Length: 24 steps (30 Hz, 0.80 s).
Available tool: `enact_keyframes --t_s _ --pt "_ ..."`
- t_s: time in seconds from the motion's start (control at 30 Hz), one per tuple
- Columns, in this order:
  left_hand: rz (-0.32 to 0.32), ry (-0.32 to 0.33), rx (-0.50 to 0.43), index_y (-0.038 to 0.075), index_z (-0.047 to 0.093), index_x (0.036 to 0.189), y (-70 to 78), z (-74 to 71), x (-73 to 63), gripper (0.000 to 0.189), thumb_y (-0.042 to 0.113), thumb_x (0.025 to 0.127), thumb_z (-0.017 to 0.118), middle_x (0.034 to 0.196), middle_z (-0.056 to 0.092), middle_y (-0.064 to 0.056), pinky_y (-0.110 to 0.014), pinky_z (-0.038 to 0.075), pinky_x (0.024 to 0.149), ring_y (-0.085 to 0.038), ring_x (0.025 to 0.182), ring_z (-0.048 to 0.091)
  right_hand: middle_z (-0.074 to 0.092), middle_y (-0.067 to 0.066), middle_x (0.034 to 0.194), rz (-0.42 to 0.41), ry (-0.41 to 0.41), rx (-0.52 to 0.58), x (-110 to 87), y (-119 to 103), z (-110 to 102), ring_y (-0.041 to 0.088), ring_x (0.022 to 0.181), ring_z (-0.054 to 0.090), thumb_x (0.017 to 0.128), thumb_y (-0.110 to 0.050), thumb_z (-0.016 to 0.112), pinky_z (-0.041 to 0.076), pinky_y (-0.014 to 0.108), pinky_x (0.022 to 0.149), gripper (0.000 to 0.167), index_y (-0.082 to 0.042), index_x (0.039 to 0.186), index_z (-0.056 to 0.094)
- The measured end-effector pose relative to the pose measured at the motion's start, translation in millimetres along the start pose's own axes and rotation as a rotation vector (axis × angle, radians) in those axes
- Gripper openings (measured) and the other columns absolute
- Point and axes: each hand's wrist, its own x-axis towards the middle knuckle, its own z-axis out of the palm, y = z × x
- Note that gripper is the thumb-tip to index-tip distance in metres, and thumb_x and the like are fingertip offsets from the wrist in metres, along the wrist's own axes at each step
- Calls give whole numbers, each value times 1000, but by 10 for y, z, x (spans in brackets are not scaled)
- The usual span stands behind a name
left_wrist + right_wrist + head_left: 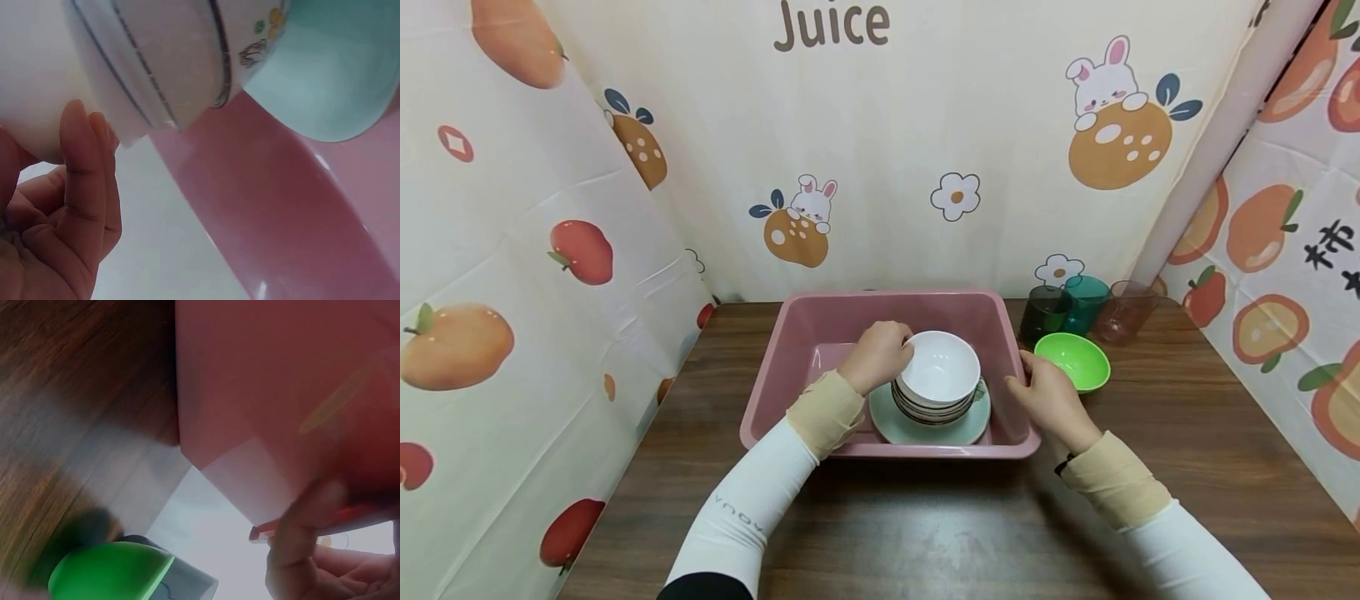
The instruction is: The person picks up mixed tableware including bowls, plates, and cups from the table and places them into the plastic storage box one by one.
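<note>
My left hand (877, 357) pinches the rim of a white bowl (942, 367) at the top of a bowl stack. In the left wrist view its thumb and fingers (81, 162) are on the bowl's edge. Below are several patterned bowls (181, 56), resting on a pale green plate (891, 421) inside a pink basin (805, 333). At the basin's right side my right hand (1051, 398) grips the rim. The right wrist view shows its fingers (294, 544) curled at that edge, partly blurred.
A bright green bowl (1075, 360) stands just right of the basin, close to my right hand. Behind it are a dark cup (1043, 315), a teal cup (1086, 302) and a reddish clear cup (1126, 312). Printed curtains enclose the wooden table (910, 525).
</note>
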Motion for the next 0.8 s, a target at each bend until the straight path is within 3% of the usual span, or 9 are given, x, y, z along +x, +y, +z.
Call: enact_keyframes --t_s 0.2,0.8 --pt "-6 -1 -9 3 74 100 -2 17 3 21 12 95 55 97 74 -8 -36 54 82 -20 87 65 63 29 121 -2 2 14 -4 8 26 41 102 67 95 -12 56 56 51 81 49 7 138 46" --pt "15 42 65 4 75 96 -1 47 24 20 12 96 56 92 73 -9 -37 54 81 -21 86 66 63 29 123 0 10 19 -3 16 28 41 104 66 95 -12 55 56 51 82 49 6 140 45"
